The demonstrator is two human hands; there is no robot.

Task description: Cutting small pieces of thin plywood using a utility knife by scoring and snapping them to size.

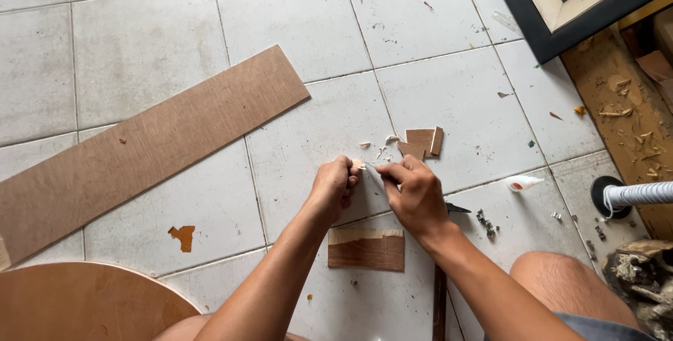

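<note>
The floor was pale square tiles (175, 46) with dark grout lines, dusty and flecked with wood scraps. A long brown plywood strip (147, 148) lay diagonally across the left side, its upper end pointing toward the middle of the floor and its lower end running off the left edge. The curved rim of a round wooden board (77, 302) filled the bottom left corner. At the top right a dark picture frame (561, 29) cut the corner, with a bare wooden surface littered with shavings below it.

The left hand (333, 187) was curled shut, pinching a tiny pale wood chip (358, 164) between thumb and fingers. The right hand (415, 194) was closed too, its fingertips pressed against that same chip, apparently around a thin tool that was too small to make out. Both hands hovered over the tiles near the centre.

Just beyond them sat a small cluster of cut plywood pieces (423, 141) with pale shavings beside it. Below the wrists lay a rectangular plywood offcut (366, 248), clear of both arms. A small white glue bottle (522, 182) lay to the right, well apart from the hands. Open tile stretched wide between the strip and the hands, and across the whole upper floor.
</note>
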